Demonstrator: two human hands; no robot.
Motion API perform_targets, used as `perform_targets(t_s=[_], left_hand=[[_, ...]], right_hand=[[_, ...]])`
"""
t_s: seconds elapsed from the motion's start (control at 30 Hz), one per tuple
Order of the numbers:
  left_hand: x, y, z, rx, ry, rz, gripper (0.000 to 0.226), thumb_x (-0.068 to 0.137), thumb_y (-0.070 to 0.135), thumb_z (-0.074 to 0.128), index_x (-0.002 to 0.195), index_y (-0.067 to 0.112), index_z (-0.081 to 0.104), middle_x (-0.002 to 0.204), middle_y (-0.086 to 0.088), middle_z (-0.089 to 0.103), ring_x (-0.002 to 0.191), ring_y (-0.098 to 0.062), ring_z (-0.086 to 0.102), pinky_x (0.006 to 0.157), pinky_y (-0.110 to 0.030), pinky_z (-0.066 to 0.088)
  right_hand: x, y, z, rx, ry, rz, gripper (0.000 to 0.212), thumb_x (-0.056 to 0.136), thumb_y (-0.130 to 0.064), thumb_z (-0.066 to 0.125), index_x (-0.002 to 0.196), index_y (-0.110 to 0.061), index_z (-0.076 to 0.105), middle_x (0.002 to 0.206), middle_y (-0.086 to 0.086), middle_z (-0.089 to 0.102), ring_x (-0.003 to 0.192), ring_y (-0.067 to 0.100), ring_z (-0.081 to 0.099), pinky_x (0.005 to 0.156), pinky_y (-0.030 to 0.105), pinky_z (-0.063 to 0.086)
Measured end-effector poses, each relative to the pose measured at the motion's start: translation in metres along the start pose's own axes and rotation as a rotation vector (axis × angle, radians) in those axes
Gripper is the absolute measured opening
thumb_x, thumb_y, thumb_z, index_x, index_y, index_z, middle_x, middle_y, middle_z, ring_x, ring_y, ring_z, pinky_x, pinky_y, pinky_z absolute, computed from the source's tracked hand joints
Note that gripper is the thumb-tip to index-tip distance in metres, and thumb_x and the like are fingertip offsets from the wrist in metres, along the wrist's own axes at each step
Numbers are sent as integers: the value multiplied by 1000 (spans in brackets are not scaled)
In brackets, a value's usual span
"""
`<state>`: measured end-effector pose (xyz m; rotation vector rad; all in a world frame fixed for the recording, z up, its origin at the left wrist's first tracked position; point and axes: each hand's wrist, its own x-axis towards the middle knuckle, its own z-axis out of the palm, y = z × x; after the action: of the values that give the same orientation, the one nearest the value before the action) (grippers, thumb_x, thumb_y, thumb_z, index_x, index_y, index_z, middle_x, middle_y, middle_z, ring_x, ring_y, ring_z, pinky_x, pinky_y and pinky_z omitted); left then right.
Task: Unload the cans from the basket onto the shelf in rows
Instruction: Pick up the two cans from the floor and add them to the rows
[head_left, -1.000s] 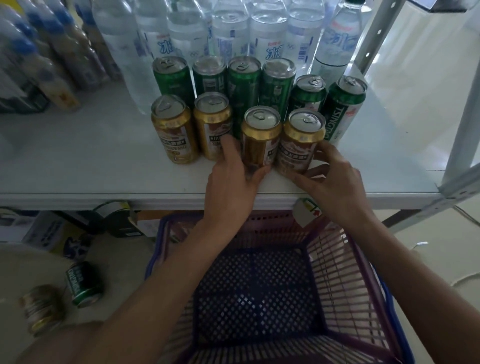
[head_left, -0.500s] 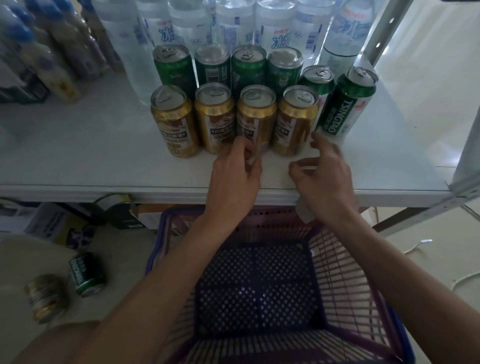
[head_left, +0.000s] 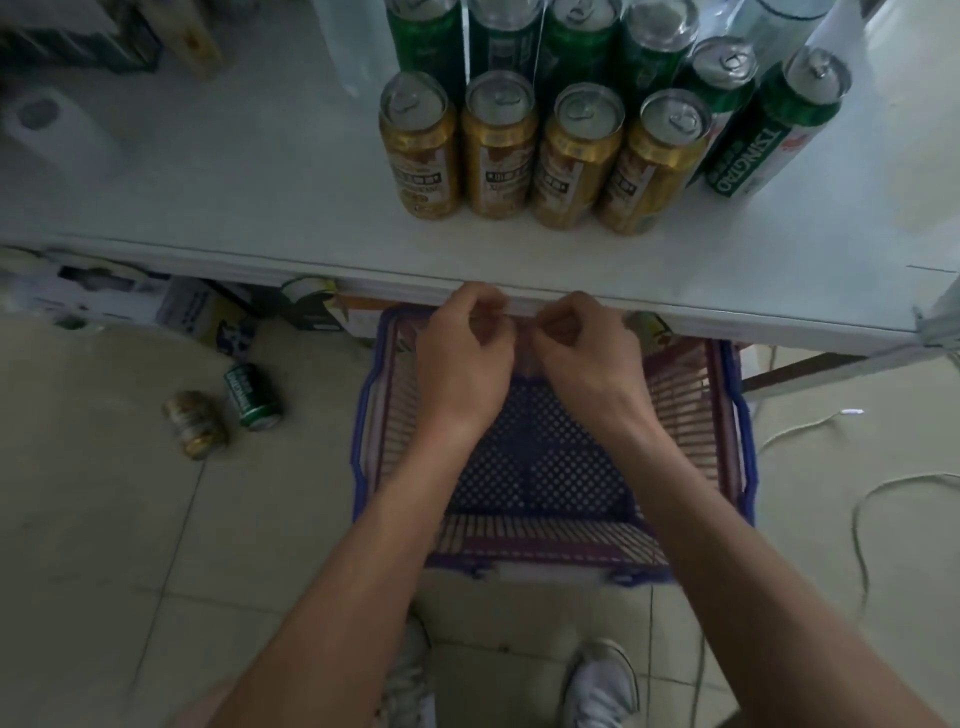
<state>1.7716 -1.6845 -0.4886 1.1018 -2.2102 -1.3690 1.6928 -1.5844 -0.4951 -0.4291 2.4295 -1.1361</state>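
Observation:
Several gold cans (head_left: 498, 150) stand upright in a front row on the white shelf (head_left: 234, 197), with a row of green cans (head_left: 769, 130) behind them. The purple basket (head_left: 540, 467) sits on the floor under the shelf edge, and no cans show inside it. My left hand (head_left: 462, 364) and my right hand (head_left: 587, 364) are side by side over the basket's far rim, below the shelf edge. Their fingers are curled round what looks like the pink handle there, though the blur hides the grip.
A green can (head_left: 252, 397) and a gold can (head_left: 195, 423) lie on the tiled floor left of the basket. Boxes (head_left: 197, 312) sit under the shelf. A white cable (head_left: 857, 519) trails on the floor at the right. My shoes (head_left: 605, 680) are just behind the basket.
Both hands let go of the gold cans, drew back off the shelf and dropped to the basket's far rim. The gold cans now stand in one even row. My view tilted down.

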Motion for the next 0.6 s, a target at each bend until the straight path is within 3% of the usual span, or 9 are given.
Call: perform_targets(t_s=[0.1,0.23,0.33,0.43,0.6], left_hand=[[-17,-9,-28,2,-1,-108,17,91,7,65,106,11,71,102,2,72,97,-12,67,89,-24,52],[-49,-21,-73,54,19,-284,17,93,16,66,108,15,73,104,3,73,92,-6,63,75,-8,40],[-69,-24,-115,26,64,-412,17,94,28,68,108,20,72,102,8,73,95,-7,66,78,-17,45],[-84,-22,-162,37,131,-483,19,94,26,67,112,19,70,105,6,71,92,-8,64,78,-19,44],[-92,-35,-231,50,262,-597,24,93,24,67,116,16,69,112,2,70,97,-14,65,78,-20,42]], right_hand=[[-25,-7,7,-63,-74,22,14,88,-33,67,98,-24,67,85,-17,65,77,-1,59,59,7,38],[-59,-37,20,-91,-198,71,24,88,-37,66,107,-23,70,95,-10,70,90,12,66,72,22,46],[-79,-70,34,-120,-278,53,25,90,-34,66,109,-21,72,93,-9,67,89,10,63,68,18,42],[-96,-110,55,-168,-380,22,26,92,-33,65,112,-18,73,95,-6,67,84,9,59,62,15,38],[-117,-171,108,-213,-502,-20,27,91,-32,65,111,-15,73,96,-2,67,90,15,61,75,23,41]])
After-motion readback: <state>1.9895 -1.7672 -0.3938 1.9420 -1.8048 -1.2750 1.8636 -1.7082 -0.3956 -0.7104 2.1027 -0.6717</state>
